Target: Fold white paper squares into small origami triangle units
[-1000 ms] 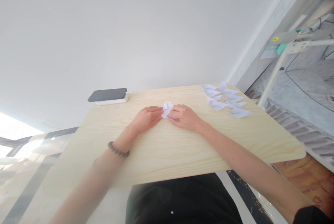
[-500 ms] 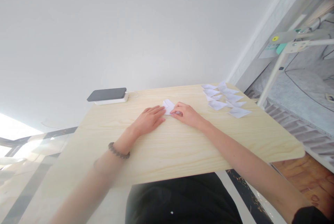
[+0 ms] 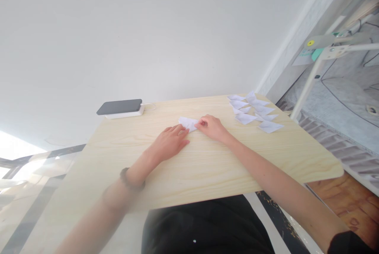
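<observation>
A small folded piece of white paper [image 3: 187,122] lies on the light wood-grain table, between my two hands. My right hand [image 3: 213,128] pinches its right end between thumb and fingertips. From the near left side, my left hand [image 3: 170,141] rests its fingertips on the paper's lower edge, its thumb apart from the fingers and lower on the tabletop. Fingers cover part of both ends of the paper, so its full outline is hidden. Toward the back right of the table, several folded white paper pieces [image 3: 246,118] sit in two rough columns.
A dark phone [image 3: 120,106] lies on a white block [image 3: 126,114] at the table's back left, with a white cable attached. Behind the table [image 3: 189,179] rises a plain wall [image 3: 166,36]. A white metal frame [image 3: 308,84] stands at the right.
The paper now looks flatter and wider, its far peak gone and its outline stretched leftward. My left hand has shifted slightly down, its fingers more bent. My right hand still pinches the right end.
</observation>
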`<move>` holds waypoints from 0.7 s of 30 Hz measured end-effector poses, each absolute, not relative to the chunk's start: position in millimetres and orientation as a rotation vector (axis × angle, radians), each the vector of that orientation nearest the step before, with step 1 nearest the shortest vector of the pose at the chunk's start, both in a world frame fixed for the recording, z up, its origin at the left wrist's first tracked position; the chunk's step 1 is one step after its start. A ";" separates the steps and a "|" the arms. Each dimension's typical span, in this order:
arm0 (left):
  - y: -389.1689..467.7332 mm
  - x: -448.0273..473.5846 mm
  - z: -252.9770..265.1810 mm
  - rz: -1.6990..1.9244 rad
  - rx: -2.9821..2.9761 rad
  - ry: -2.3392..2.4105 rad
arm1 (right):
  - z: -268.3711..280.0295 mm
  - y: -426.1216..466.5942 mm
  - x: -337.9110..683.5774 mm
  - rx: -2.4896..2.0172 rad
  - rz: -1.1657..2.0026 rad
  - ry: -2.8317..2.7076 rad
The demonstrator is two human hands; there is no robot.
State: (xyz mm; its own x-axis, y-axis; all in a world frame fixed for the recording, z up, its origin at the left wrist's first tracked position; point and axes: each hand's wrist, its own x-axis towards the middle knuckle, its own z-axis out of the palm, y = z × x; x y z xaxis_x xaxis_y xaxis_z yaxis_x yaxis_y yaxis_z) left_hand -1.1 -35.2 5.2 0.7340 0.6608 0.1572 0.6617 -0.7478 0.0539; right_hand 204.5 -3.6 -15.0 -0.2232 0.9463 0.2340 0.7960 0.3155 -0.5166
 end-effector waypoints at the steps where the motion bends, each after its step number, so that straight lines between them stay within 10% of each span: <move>1: -37.2 -0.2 5.6 -0.240 -2.902 -1.114 | -14.7 -3.7 204.7 -1.552 0.387 -2.085; 21: -39.0 -1.9 10.2 -0.138 -2.892 -1.167 | -7.9 -2.1 218.8 -1.334 0.751 -2.180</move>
State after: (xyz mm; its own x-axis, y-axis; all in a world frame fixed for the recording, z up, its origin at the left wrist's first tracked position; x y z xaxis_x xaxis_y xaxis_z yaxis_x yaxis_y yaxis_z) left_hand -1.9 -39.0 10.2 0.7165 0.6918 0.0894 0.6936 -0.7202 0.0144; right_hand 218.8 -2.1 -7.9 -0.4143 0.9035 0.1100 0.6442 0.3765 -0.6658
